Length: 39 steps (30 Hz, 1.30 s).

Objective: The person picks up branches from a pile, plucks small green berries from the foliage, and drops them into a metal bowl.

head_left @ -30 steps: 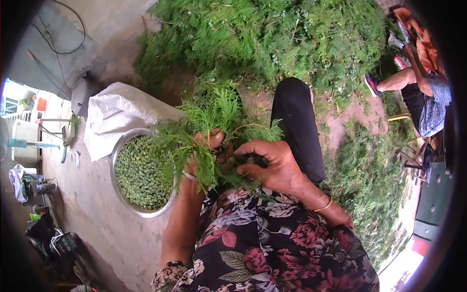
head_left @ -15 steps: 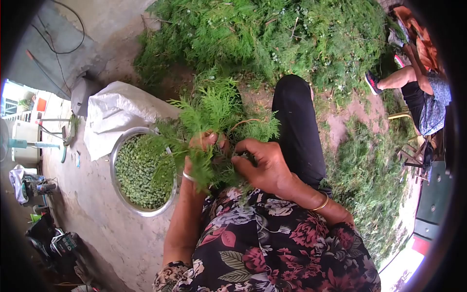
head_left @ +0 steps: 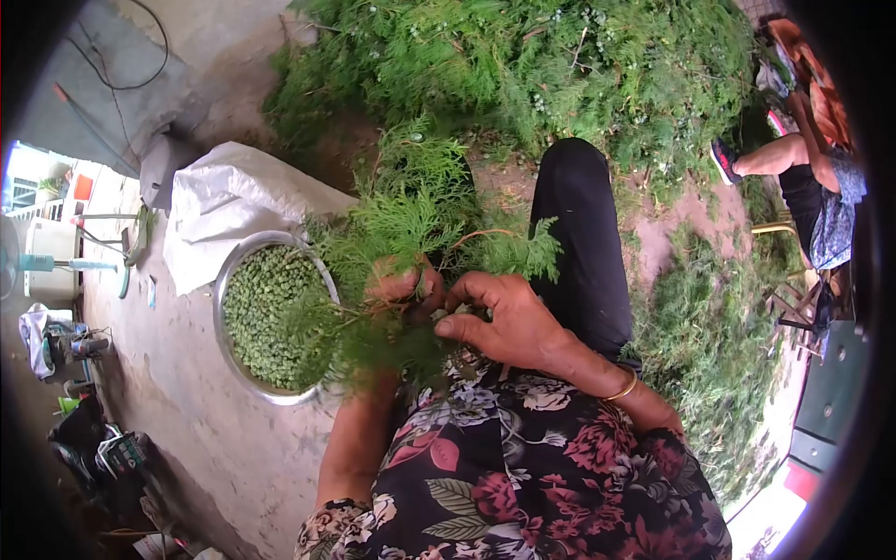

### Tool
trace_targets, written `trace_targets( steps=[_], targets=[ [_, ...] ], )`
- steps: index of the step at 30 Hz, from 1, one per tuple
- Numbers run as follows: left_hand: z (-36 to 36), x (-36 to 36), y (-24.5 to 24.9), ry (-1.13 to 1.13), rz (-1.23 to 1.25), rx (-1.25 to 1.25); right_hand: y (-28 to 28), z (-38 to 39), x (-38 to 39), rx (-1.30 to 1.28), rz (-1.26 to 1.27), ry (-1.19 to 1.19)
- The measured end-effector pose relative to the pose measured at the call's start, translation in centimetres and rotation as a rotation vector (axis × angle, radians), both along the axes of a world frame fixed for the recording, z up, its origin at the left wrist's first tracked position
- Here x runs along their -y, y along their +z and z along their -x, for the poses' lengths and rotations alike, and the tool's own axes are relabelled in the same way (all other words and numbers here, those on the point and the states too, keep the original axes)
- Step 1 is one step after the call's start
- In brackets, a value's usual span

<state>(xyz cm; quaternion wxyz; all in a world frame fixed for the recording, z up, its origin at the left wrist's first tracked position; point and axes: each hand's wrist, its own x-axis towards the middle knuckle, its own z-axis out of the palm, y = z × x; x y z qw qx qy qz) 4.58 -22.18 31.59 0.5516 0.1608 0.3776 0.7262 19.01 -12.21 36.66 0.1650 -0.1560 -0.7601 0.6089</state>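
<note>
Green branch (head_left: 411, 219) in the left hand (head_left: 403, 283), right hand (head_left: 513, 322) close up against it.
From where I stand, the left fingers are clamped on the branch's stems, over the person's lap, with leaves spilling out on both sides — some cross in front of the rim of a metal bowl (head_left: 294, 398) full of small green berries (head_left: 271, 322). The right thumb and forefinger curl toward each other beside the left fingers, but I can't tell whether they pinch anything. A white sack (head_left: 238, 201) lies just beside the bowl on the floor (head_left: 187, 373); beyond the black-trousered knee (head_left: 574, 187) spreads a big heap of cut greenery (head_left: 523, 84) — and another person's bare leg (head_left: 770, 157) shows at the right.
</note>
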Motion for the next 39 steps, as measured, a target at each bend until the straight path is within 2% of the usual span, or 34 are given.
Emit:
trace_targets(
  steps=[4,6,8,10,12,17,20,22,23,25,28,30,32,33,34,35,36,38,39],
  targets=[
    [0.5,0.3,-1.6,-0.057,0.014,-0.07,-0.3,-0.1,0.2,0.044,-0.043,-0.007],
    [0.6,0.6,-1.5,-0.072,-0.026,-0.007,-0.7,-0.4,0.2,0.052,-0.059,-0.023],
    [0.5,0.6,-1.4,-0.089,-0.065,0.056,-0.9,-0.6,0.3,0.051,0.082,-0.063],
    [0.2,0.3,-1.3,0.002,0.023,-0.125,-0.9,-0.6,0.2,0.048,0.118,-0.051],
    [0.4,0.4,-1.4,-0.013,0.014,-0.088,-0.7,-0.6,0.2,0.043,0.153,-0.038],
    [-0.4,0.4,-0.2,0.043,0.077,-0.057,-1.0,0.0,0.9,-0.019,-0.001,-0.067],
    [-0.2,0.5,-0.3,0.068,0.068,-0.163,-0.6,-0.2,0.8,0.032,-0.057,-0.083],
    [0.6,0.8,-0.8,-0.056,0.033,-0.084,-1.2,-0.4,0.9,-0.011,-0.045,-0.12],
    [0.3,0.7,-0.8,-0.056,0.032,-0.085,-1.5,-0.5,0.9,-0.052,-0.033,-0.158],
    [-0.3,0.6,-0.8,0.005,-0.122,0.034,-1.3,-0.9,1.1,-0.091,-0.027,-0.14],
    [0.1,0.5,-1.1,-0.03,-0.187,-0.007,-1.6,-0.8,1.1,-0.156,0.012,-0.14],
    [-1.0,0.4,0.0,0.046,-0.134,-0.004,-1.6,-0.9,1.0,-0.178,0.044,-0.153],
    [-0.8,0.4,-0.4,0.124,-0.08,-0.001,-0.6,-1.1,0.9,-0.134,0.666,-0.177],
    [-0.1,0.3,-1.9,0.101,-0.072,0.104,0.4,-1.7,0.6,-0.309,0.866,-0.119],
    [0.2,0.5,-2.9,0.079,-0.062,0.211,0.7,-2.0,0.1,-0.299,0.87,-0.111],
    [-0.2,0.2,-2.1,0.106,-0.168,0.405,1.0,-1.9,-0.7,-0.387,0.927,-0.106],
    [-0.2,0.1,-1.5,0.105,-0.164,0.405,1.0,-1.9,-1.5,-0.48,0.983,-0.108],
    [-0.1,-0.2,-0.7,0.1,-0.053,0.422,0.5,-2.2,-2.2,-0.46,1.077,-0.031],
    [0.2,-0.2,-2.2,0.104,-0.056,0.42,0.6,-2.4,-1.8,-0.329,1.045,-0.149]
  ],
)
